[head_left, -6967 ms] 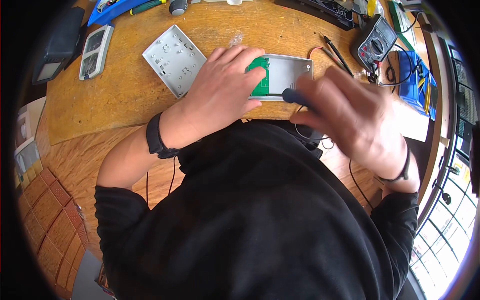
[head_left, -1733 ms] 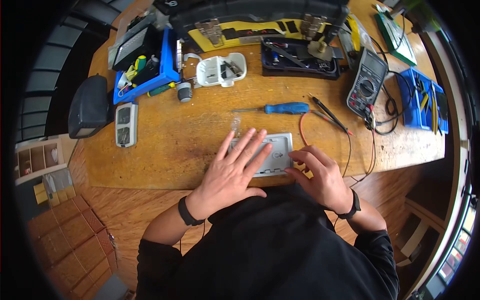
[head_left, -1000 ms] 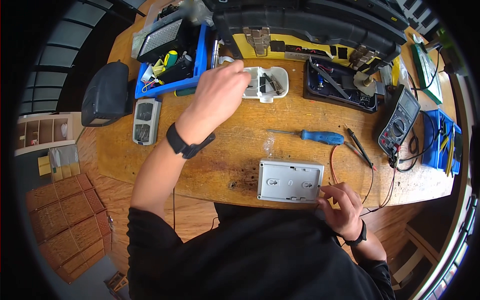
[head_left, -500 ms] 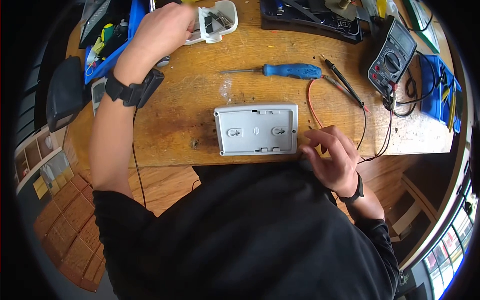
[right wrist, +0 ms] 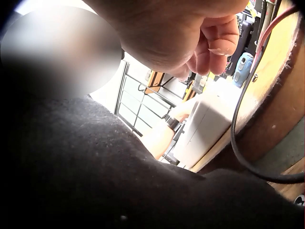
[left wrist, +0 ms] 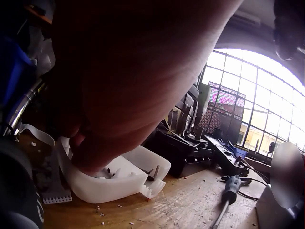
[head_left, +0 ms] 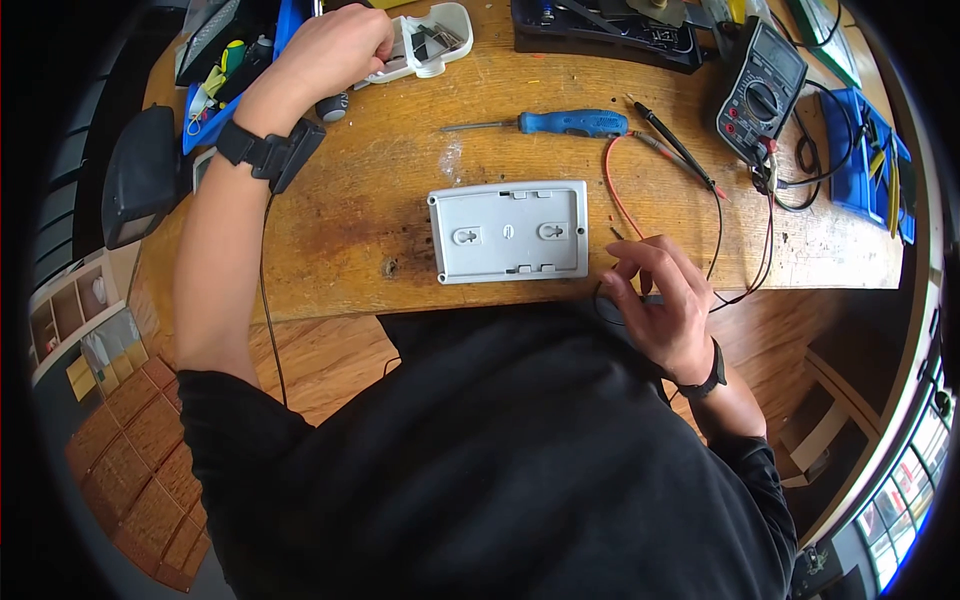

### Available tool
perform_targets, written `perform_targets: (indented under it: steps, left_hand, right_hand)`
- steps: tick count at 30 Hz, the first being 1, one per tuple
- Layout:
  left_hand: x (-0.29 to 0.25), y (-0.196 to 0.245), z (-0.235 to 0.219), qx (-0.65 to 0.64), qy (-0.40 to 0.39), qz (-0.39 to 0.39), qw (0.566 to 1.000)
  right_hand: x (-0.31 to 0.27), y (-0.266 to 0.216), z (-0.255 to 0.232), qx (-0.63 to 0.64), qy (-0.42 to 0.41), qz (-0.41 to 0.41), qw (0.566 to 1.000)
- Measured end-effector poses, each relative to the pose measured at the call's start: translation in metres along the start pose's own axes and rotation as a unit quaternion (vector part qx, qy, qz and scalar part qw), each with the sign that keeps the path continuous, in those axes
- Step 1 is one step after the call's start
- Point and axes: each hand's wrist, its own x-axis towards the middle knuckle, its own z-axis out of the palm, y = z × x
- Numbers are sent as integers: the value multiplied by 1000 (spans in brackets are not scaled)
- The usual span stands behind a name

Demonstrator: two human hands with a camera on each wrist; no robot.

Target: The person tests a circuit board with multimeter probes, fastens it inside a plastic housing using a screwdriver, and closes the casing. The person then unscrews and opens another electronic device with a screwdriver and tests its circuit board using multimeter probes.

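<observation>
A closed light-grey plastic case (head_left: 508, 258) lies flat near the bench's front edge, two keyhole slots facing up. My left hand (head_left: 325, 58) reaches into a white compartment box (head_left: 432, 70); in the left wrist view the hand's fingers (left wrist: 90, 160) dip behind the box wall (left wrist: 105, 192), which hides their tips. Whether they pinch anything cannot be seen. Loosely curled, my right hand (head_left: 668, 305) hovers by the case's right front corner, with nothing visible in it. Behind the case lies a blue screwdriver (head_left: 575, 123), its shaft pointing left.
Red and black probe leads (head_left: 680, 150) run right of the case to a multimeter (head_left: 760, 90). A black tray (head_left: 610, 42) of parts stands at the back. Blue bins stand left and right, the right one (head_left: 850, 165) holding tools. A black cable hangs from my left wrist.
The case was in two parts with a green board inside; it is now closed. The screwdriver has left my right hand for the bench. My left hand moved from the case to the white box.
</observation>
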Motion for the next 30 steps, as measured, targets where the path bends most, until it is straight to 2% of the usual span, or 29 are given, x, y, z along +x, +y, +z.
perform_targets:
  steps: [1,3,4,6,10,12,13,15,20,24,26,27,29,30]
  left_hand:
    - [-2,3,0,1,2,1,1000]
    - [-8,14,-2,9,71,26,997]
    - [-8,11,-2,16,69,22,997]
    - [-3,2,2,-11,23,-1,1000]
    - [1,-8,5,-12,20,-2,1000]
    - [5,-8,2,13,-54,-22,998]
    - [6,-11,9,12,-53,-21,998]
    - [10,-20,27,31,21,7,999]
    - [11,-21,35,55,48,32,997]
    - [8,-30,29,61,40,45,996]
    - [9,-39,35,78,105,62,990]
    - [0,-27,24,105,93,21,990]
    - [-27,12,2,76,174,46,981]
    - [-43,42,-14,-4,174,66,982]
  right_hand:
    - [-1,-1,0,-1,2,-1,1000]
    - [-2,-1,1,5,6,-1,1000]
    - [-2,-4,3,12,8,-5,1000]
    - [-5,-6,4,-4,5,22,1000]
    - [-5,-7,7,-13,8,20,1000]
    - [-4,-8,7,-15,7,20,1000]
    - [-5,-9,7,-15,6,25,1000]
    - [-5,-10,7,-15,6,26,1000]
    - [-6,-11,4,-17,7,22,1000]
    - [-6,-8,4,-18,10,5,1000]
    - [-5,-8,1,-18,12,2,1000]
    - [-4,-8,0,-22,18,3,1000]
    - [-3,-10,-4,-26,26,7,999]
    - [-2,-13,-6,-7,30,21,999]
